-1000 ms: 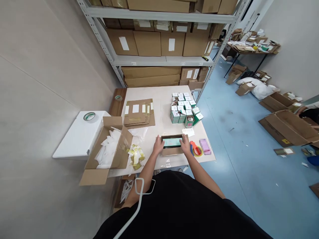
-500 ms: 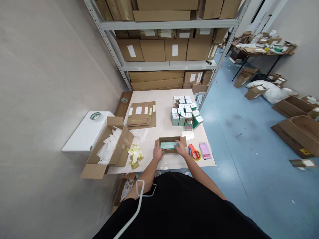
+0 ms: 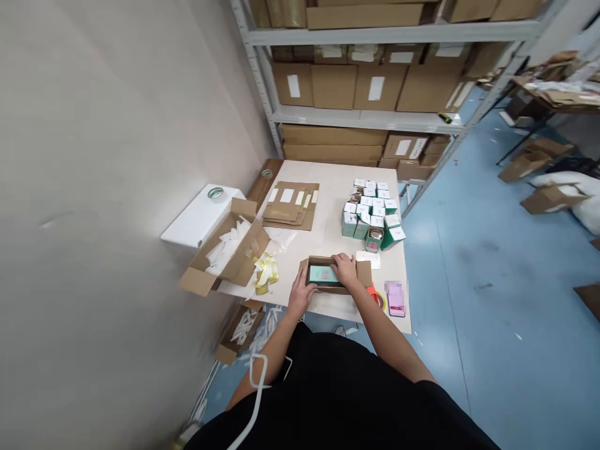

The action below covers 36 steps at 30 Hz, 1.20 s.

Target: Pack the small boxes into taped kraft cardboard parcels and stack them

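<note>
A small open cardboard box [image 3: 363, 274] stands near the table's front edge, with a mint-green carton [image 3: 322, 274] lying inside it. My left hand [image 3: 300, 292] is closed on the left end of the cardboard box, its fingers along the side and its thumb by the near wall. Over the right part of the opening is my right hand [image 3: 345, 270], its fingers bent at the far wall and its thumb down beside the green carton. It covers the carton's right end. Behind the box stand several green-and-white cartons [image 3: 370, 206] in a group; one has an open top showing a tin.
Flattened cardboard [image 3: 290, 206] lies at the back left. A larger open box [image 3: 255, 253] of white strips is left, beside crumpled yellow-and-white tape scraps [image 3: 266, 272]. Right are orange scissors [image 3: 372, 292], a tape roll [image 3: 381, 301] and a pink phone-like item [image 3: 396, 300]. Shelving [image 3: 365, 117] stands behind.
The view has turned left, shifting the scene rightward. My right hand has moved further over the box, toward its far wall. The green carton remains inside.
</note>
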Motion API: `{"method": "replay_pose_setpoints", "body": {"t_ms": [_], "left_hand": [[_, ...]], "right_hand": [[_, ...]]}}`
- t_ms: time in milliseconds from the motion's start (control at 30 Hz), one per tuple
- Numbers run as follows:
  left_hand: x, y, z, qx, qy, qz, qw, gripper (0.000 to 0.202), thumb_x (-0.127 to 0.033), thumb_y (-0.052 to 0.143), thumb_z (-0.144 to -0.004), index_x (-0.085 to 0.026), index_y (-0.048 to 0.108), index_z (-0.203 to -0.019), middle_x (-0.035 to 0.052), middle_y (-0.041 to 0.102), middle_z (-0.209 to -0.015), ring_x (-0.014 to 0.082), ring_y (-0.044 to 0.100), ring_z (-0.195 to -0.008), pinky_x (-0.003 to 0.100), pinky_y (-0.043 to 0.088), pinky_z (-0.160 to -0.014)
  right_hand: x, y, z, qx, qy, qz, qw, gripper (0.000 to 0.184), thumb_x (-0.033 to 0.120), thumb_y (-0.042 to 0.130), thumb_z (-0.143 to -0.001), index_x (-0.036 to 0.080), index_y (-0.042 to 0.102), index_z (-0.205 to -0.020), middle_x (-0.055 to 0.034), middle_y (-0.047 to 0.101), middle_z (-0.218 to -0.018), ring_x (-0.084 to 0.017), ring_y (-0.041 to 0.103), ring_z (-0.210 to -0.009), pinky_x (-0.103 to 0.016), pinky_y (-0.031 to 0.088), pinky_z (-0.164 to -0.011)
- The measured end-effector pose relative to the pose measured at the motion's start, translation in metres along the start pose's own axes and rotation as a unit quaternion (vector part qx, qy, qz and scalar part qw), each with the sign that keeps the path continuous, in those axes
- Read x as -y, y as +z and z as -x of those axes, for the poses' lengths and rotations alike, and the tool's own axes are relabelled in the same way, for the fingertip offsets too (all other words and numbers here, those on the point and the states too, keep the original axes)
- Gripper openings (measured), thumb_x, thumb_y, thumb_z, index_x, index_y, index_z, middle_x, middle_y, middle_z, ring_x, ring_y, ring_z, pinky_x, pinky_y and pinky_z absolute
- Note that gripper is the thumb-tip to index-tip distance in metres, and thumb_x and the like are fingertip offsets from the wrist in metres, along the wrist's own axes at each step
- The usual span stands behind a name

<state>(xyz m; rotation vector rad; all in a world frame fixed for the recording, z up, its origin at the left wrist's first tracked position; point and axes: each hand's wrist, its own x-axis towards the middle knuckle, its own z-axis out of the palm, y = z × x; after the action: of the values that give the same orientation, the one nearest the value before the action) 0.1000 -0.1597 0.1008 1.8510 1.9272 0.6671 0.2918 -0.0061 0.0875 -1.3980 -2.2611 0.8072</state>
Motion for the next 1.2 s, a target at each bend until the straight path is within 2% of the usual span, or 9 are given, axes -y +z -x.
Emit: {"method": "replay_pose_setpoints", "body": {"t_ms": [100, 200, 300, 400, 633, 867, 1000, 1133, 1200], "left_hand": [[-0.004, -0.012, 0.013, -0.040, -0.033, 0.019, 0.998, 0.021, -0.027, 0.061, -0.095, -0.023, 0.080, -0.102, 0.0026, 0.030, -0.172, 0.0320, 0.020, -0.161, 0.049, 0.028, -0.130], [0.002, -0.024, 0.026, -0.069, -0.070, 0.027, 0.995, 0.021, -0.027, 0.061, -0.095, -0.021, 0.080, -0.102, 0.0026, 0.030, -0.172, 0.0317, 0.022, -0.161, 0.049, 0.028, -0.130], [0.013, -0.033, 0.040, -0.097, -0.098, 0.033, 0.990, 0.023, -0.029, 0.059, -0.097, -0.021, 0.080, -0.101, 0.0021, 0.028, -0.173, 0.0311, 0.022, -0.161, 0.048, 0.029, -0.130], [0.029, -0.041, 0.055, -0.129, -0.125, 0.038, 0.983, 0.025, -0.032, 0.057, -0.099, -0.022, 0.080, -0.100, 0.0021, 0.029, -0.173, 0.0315, 0.024, -0.160, 0.048, 0.029, -0.129], [0.075, -0.070, 0.086, -0.169, -0.177, 0.049, 0.968, 0.025, -0.031, 0.057, -0.098, -0.024, 0.081, -0.100, 0.0019, 0.036, -0.170, 0.0319, 0.024, -0.160, 0.052, 0.030, -0.129], [0.123, -0.096, 0.127, -0.217, -0.249, 0.056, 0.942, 0.022, -0.029, 0.058, -0.095, -0.026, 0.080, -0.097, -0.0017, 0.038, -0.169, 0.0315, 0.025, -0.160, 0.049, 0.029, -0.130], [0.148, -0.106, 0.152, -0.232, -0.273, 0.035, 0.933, 0.023, -0.029, 0.057, -0.096, -0.026, 0.080, -0.098, -0.0005, 0.044, -0.165, 0.0306, 0.024, -0.160, 0.050, 0.028, -0.130], [0.167, -0.112, 0.171, -0.258, -0.254, 0.018, 0.932, 0.024, -0.025, 0.055, -0.097, -0.023, 0.079, -0.095, 0.0001, 0.040, -0.167, 0.0315, 0.027, -0.159, 0.052, 0.033, -0.128], [0.172, -0.114, 0.178, -0.260, -0.247, 0.017, 0.933, 0.023, -0.022, 0.055, -0.097, -0.022, 0.078, -0.095, 0.0004, 0.035, -0.170, 0.0318, 0.028, -0.159, 0.052, 0.035, -0.126]], "right_hand": [[0.020, 0.002, -0.017, 0.044, -0.045, 0.022, 0.998, 0.029, 0.026, 0.048, -0.103, 0.025, 0.076, -0.108, -0.0121, 0.075, -0.112, -0.028, 0.065, -0.113, -0.047, 0.030, -0.118], [0.040, 0.014, -0.030, 0.085, -0.087, 0.027, 0.992, 0.030, 0.026, 0.047, -0.103, 0.024, 0.077, -0.104, -0.0126, 0.076, -0.109, -0.028, 0.066, -0.108, -0.044, 0.033, -0.115], [0.061, 0.028, -0.038, 0.095, -0.109, 0.011, 0.989, 0.030, 0.026, 0.048, -0.102, 0.024, 0.077, -0.111, -0.0121, 0.076, -0.113, -0.030, 0.063, -0.119, -0.050, 0.027, -0.121], [0.088, 0.041, -0.041, 0.074, -0.136, -0.049, 0.987, 0.035, 0.026, 0.050, -0.100, 0.025, 0.072, -0.127, -0.0110, 0.072, -0.129, -0.034, 0.050, -0.141, -0.056, 0.024, -0.124], [0.187, 0.078, -0.064, 0.100, -0.241, -0.128, 0.957, 0.051, 0.028, 0.049, -0.098, 0.026, 0.059, -0.148, -0.0072, 0.054, -0.155, -0.030, 0.038, -0.152, -0.054, 0.028, -0.128], [0.267, 0.148, -0.125, 0.169, -0.303, -0.079, 0.935, 0.054, 0.024, 0.056, -0.094, 0.025, 0.059, -0.149, -0.0087, 0.043, -0.164, -0.032, 0.034, -0.153, -0.054, 0.026, -0.129], [0.310, 0.195, -0.157, 0.241, -0.305, -0.053, 0.920, 0.061, 0.020, 0.059, -0.090, 0.024, 0.056, -0.151, -0.0106, 0.048, -0.160, -0.032, 0.038, -0.151, -0.051, 0.030, -0.127], [0.354, 0.240, -0.180, 0.363, -0.253, -0.030, 0.896, 0.072, 0.014, 0.061, -0.087, 0.024, 0.045, -0.157, -0.0102, 0.063, -0.145, -0.027, 0.055, -0.136, -0.044, 0.043, -0.117], [0.371, 0.262, -0.188, 0.417, -0.198, -0.020, 0.887, 0.070, 0.009, 0.061, -0.083, 0.023, 0.052, -0.151, -0.0091, 0.067, -0.137, -0.025, 0.062, -0.125, -0.038, 0.049, -0.108]]}}
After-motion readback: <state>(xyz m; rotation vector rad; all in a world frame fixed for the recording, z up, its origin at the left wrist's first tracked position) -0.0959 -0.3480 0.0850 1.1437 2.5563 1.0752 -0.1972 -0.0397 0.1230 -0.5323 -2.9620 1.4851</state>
